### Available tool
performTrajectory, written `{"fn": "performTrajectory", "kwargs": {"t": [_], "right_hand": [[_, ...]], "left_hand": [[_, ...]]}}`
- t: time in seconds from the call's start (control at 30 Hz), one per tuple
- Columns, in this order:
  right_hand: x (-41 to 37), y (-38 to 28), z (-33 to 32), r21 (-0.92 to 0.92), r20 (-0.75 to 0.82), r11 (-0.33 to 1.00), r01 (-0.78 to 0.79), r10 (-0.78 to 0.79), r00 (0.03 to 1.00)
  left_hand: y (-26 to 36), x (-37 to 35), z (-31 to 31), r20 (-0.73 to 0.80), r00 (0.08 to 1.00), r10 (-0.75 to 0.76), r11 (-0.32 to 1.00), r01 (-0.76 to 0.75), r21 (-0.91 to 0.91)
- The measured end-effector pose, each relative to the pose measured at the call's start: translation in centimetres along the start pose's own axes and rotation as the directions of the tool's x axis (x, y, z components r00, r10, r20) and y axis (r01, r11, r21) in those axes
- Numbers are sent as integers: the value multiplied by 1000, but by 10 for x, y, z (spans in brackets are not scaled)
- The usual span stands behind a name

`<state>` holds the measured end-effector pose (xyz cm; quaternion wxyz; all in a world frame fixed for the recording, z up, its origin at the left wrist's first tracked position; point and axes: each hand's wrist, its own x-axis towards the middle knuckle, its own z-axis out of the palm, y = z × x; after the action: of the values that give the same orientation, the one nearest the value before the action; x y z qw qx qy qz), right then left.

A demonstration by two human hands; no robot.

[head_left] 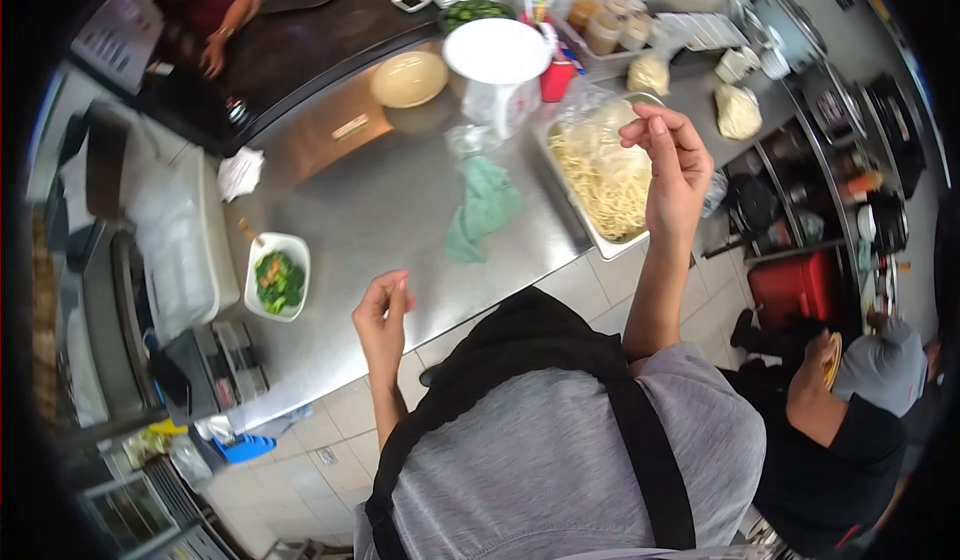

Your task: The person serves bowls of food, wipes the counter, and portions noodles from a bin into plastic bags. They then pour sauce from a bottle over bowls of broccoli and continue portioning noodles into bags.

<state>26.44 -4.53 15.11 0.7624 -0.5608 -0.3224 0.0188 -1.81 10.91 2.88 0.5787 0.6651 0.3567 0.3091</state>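
Note:
My left hand (382, 310) is over the front edge of the steel counter (400, 210), fingers loosely curled in and thumb alongside. I see nothing in it. To its left stands a white bowl (302, 303) of broccoli with small orange-brown bits on top. My right hand (678, 165) is raised over the right side of a metal tray (603, 247). Its fingers are half bent and apart, with nothing visible between them. Pale noodles (600, 195) fill the tray, partly covered by a clear plastic bag (612, 140). A green cloth (483, 205) lies between my hands.
A beige bowl (410, 80) and a white round-topped container (497, 55) stand at the back. Bagged dough-like lumps (738, 112) lie at right. A person's arm (235, 15) rests beyond the dark ledge. A co-worker in black (830, 460) is behind me at right.

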Motion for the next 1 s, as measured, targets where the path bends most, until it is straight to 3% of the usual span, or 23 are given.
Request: {"fn": "performTrajectory", "kwargs": {"t": [0.03, 0.07, 0.13, 0.27, 0.3, 0.37, 0.4, 0.47, 0.5, 0.6, 0.7, 0.8, 0.93, 1.0], "right_hand": [[5, 1, -12, -7, -14, 1000, 16, -16, 1000], [10, 2, -24, -15, -29, 999, 33, -33, 999], [20, -3, -48, -54, -93, 996, 68, -73, 993], [40, -12, -100, -178, -168, 979, 97, -128, 977], [43, -15, -111, -217, -175, 972, 91, -130, 976], [42, -17, -130, -285, -214, 958, 44, -108, 971], [38, -14, -143, -423, -220, 906, 16, -120, 968], [27, -4, -172, -660, -229, 749, -51, -137, 964], [20, -8, -178, -814, -195, 577, -64, -168, 966], [-14, 14, -214, -917, -184, 375, -134, -100, 978], [-49, 49, -250, -901, -295, 332, -280, 5, 956], [-67, 86, -285, -891, -303, 352, -286, 8, 953], [-49, 115, -289, -862, -158, 439, -255, 245, 957], [-32, 128, -278, -814, -25, 567, -127, 185, 982]], "left_hand": [[-7, 12, 20, 60, 998, -11, 1000, 10, 23], [-11, 24, 43, 101, 985, 137, 971, -153, 184], [-15, 42, 92, 242, 880, 408, 762, -475, 441], [-88, 65, 147, 320, 855, 407, 531, -507, 678], [-96, 71, 150, 263, 816, 515, 562, -553, 615], [-98, 80, 145, 184, 894, 408, 716, -438, 544], [-98, 83, 145, 146, 928, 343, 782, -368, 502], [-93, 89, 145, 163, 957, 240, 780, -290, 555], [-88, 91, 144, 169, 968, 187, 773, -251, 583], [-73, 97, 143, 282, 930, 235, 748, -359, 559], [-49, 99, 145, 297, 883, 363, 756, -465, 460], [-21, 96, 154, 316, 899, 304, 794, -422, 437], [13, 78, 169, 359, 864, 352, 824, -468, 319], [25, 68, 179, 385, 857, 343, 839, -464, 285]]}}
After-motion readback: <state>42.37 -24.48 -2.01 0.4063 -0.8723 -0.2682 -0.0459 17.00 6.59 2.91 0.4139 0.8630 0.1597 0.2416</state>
